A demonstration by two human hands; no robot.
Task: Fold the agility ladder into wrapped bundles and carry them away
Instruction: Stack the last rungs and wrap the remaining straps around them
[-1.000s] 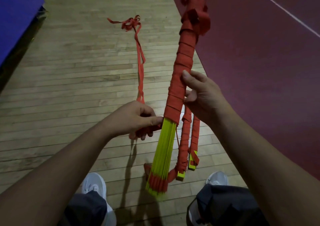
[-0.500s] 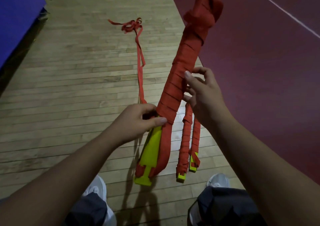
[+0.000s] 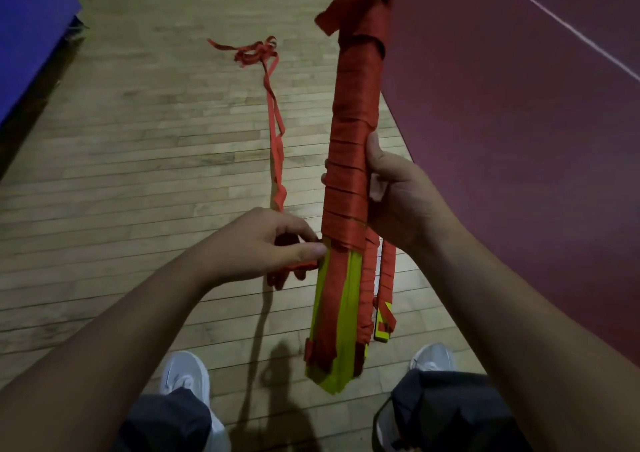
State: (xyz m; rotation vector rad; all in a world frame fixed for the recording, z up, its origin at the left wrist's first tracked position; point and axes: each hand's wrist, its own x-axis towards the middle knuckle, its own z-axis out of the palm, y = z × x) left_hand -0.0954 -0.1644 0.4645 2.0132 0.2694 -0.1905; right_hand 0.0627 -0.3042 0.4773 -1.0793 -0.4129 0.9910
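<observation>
Roughly upright and leaning a little, the bundle (image 3: 350, 160) was in mid-air in front of the person, above the floor (image 3: 138, 181), between both hands. The right hand (image 3: 401, 198) gripped it around the middle from the right side: thumb (image 3: 374, 155) pressed up along the red wrapping, fingers curled round the back, their tips just peeking out at the bundle's left edge. The left hand (image 3: 266, 243) was at the lower end of the wrapping, thumb and curled fingers pinching the strap (image 3: 274, 115) right against the bundle. From that hand the strap ran away across the floor to a loose tangle well beyond. A short loop of it hung under the left palm. Red wrapping covered the bundle's upper and middle part in tight turns, with a loose flap sticking out near the top. The top end was cut off by the frame edge. Below the wrapping the yellow rungs (image 3: 346, 334) showed bare, with one red band running down their face to the bottom end. Two thin pieces (image 3: 367, 278), also wound in red with yellow tips, hung down just beside the rungs, under the right hand. How they were attached could not be told. White shoes (image 3: 185, 379) stood on the wood below. Dark red court (image 3: 519, 140) lay to the right, a blue mat (image 3: 31, 18) at far left.
</observation>
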